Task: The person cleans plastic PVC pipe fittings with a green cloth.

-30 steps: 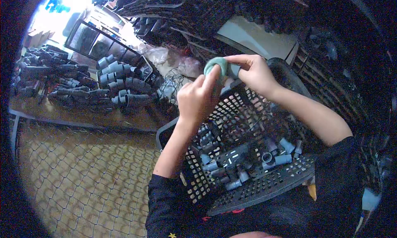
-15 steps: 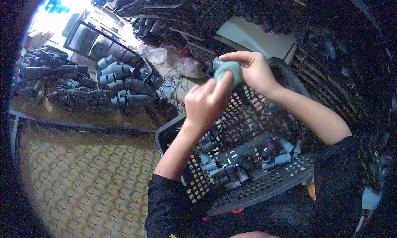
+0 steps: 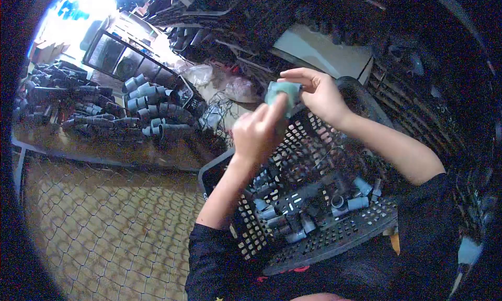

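Note:
My left hand (image 3: pixel 257 131) pinches a pale green cloth (image 3: pixel 277 94), somewhat smeared by motion. The cloth lies against a small grey pipe fitting (image 3: pixel 296 87), mostly covered by cloth and fingers. My right hand (image 3: pixel 325 98) grips this fitting from the other side, fingers stretched along its top. Both hands are above the far part of a black perforated plastic basket (image 3: pixel 212 170). Inside the basket lie several grey pipe fittings (image 3: pixel 358 203), loose at its near end.
Stacks of grey pipe fittings (image 3: pixel 149 94) lie on a dark bench (image 3: pixel 104 149) at the left. Wire mesh (image 3: pixel 115 222) fills the lower left. Clear plastic bags (image 3: pixel 240 88) sit beyond the basket. A cardboard box (image 3: pixel 324 50) and dark racks (image 3: pixel 418 102) stand at the back right.
The cloth has shifted slightly left and down along the fitting, with my left hand. My right hand has lowered a little and still holds the fitting.

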